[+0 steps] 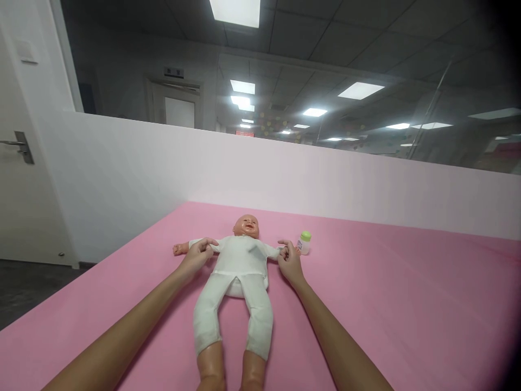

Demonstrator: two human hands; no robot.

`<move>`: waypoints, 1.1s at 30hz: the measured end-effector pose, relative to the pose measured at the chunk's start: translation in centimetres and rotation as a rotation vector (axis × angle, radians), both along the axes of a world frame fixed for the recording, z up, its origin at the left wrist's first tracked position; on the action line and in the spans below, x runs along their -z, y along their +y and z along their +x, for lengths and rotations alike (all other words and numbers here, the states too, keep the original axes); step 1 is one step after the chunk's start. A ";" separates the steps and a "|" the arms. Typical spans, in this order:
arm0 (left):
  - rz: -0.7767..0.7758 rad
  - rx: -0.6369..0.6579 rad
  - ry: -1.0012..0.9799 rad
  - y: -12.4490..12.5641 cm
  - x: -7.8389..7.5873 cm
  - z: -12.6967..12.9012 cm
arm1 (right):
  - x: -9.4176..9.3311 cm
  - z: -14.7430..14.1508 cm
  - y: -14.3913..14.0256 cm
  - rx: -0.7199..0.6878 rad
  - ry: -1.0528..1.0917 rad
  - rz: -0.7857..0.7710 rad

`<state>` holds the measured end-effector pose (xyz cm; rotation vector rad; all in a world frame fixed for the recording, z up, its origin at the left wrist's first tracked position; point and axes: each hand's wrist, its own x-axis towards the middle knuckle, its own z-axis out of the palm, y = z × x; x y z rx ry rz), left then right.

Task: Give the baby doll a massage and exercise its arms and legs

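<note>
A baby doll [240, 258] in a white cloth suit lies on its back, its head away from me and its arms spread sideways. My left hand [197, 256] is closed round the doll's sleeved arm on the left, and the doll's small hand sticks out beyond it. On the other side, my right hand [291, 262] grips the doll's other arm near the wrist, largely covering the doll's hand. Just past my right fingers stands a small clear bottle [304, 244] with a green cap. The doll's feet run out of the bottom of the view.
The pink padded table [386, 304] spreads under the doll. A low white wall [285, 174] borders its far side, with a glass window [345, 65] above. At the left is a door [28, 206] with a metal handle.
</note>
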<state>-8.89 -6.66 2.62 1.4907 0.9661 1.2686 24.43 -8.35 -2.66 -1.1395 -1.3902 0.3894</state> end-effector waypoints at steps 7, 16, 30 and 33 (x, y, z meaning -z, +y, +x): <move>-0.012 0.014 -0.008 0.1 0.1 -0.1 | -0.2 0.0 -0.1 0.029 -0.019 -0.004; 0.011 -0.009 0.020 -0.2 -0.3 0.1 | 0.2 0.1 0.1 0.004 -0.022 0.000; 0.073 -0.061 0.193 -0.3 -0.1 0.2 | -0.1 0.0 0.0 0.000 -0.010 0.005; 0.247 -0.158 0.406 -0.5 -0.1 0.3 | -0.2 -0.1 -0.1 0.004 -0.009 -0.002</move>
